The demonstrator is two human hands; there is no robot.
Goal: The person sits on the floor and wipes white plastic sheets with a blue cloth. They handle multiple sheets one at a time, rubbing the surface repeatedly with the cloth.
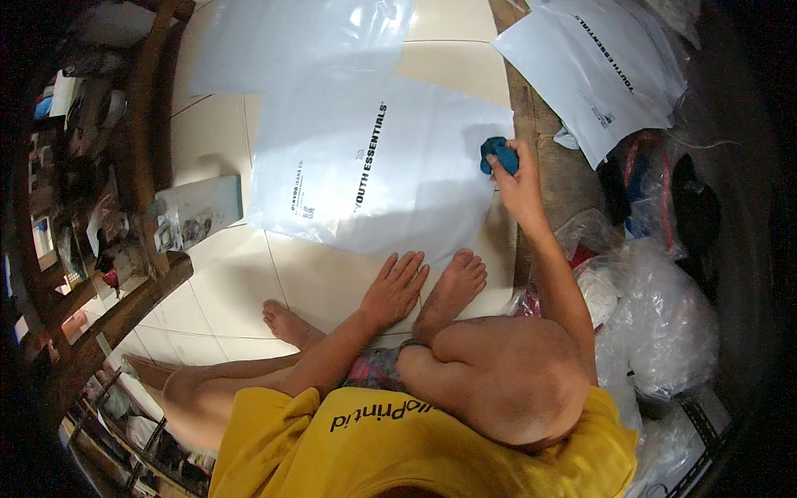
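Cloth [496, 158], blue, bunched, is clamped in the right grip [518, 173] at the right edge of the white bag [324, 149]; contact with the bag cannot be told. Left grip [392, 292]: fingers extended, slightly apart, near the bag's lower edge. Bag lies flat on the tiled floor [237, 295]. Clear plastic [674, 324] is beside the right forearm.

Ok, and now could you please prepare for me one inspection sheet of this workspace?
Surface: pale tiled floor, joints visible.
Work items: white plastic sheet with dark print, lying flat; crumpled blue cloth at its right side.
Clutter: clear plastic bags at right.
Left hand: palm down, near the sheet's lower edge.
Right hand: gripping the cloth.
Cables: thin strand at right, kind unclear.
Surroundings: dark wooden frame at left.
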